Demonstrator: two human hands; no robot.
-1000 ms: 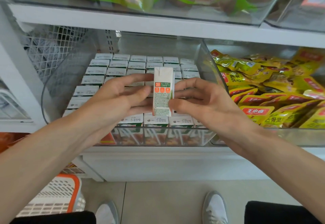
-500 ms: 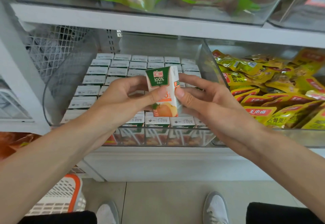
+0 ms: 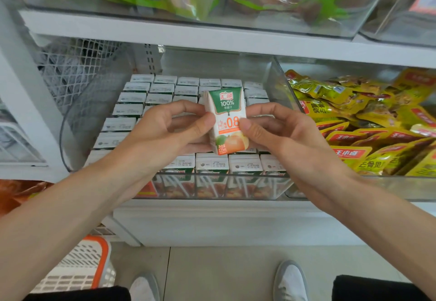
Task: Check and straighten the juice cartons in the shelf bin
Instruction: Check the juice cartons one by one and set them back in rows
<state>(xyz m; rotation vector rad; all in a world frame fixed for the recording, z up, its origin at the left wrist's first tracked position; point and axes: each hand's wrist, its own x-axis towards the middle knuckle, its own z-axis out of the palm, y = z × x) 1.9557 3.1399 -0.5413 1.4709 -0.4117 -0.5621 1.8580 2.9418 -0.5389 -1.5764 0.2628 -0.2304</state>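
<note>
Head view: the bin (image 3: pixel 280 81) holds packed rows of cartons (image 3: pixel 160 98). Over its front rows, left hand (image 3: pixel 165 133) and right hand (image 3: pixel 283 135), equally near, both pinch one carton (image 3: pixel 227 121), long axis upright, label facing the camera.

Both bare forearms reach forward and converge. The left hand (image 3: pixel 165 133) and right hand (image 3: pixel 290 135) pinch a juice carton (image 3: pixel 227 111) between them, thumbs on its front, fingers curled behind it.
</note>
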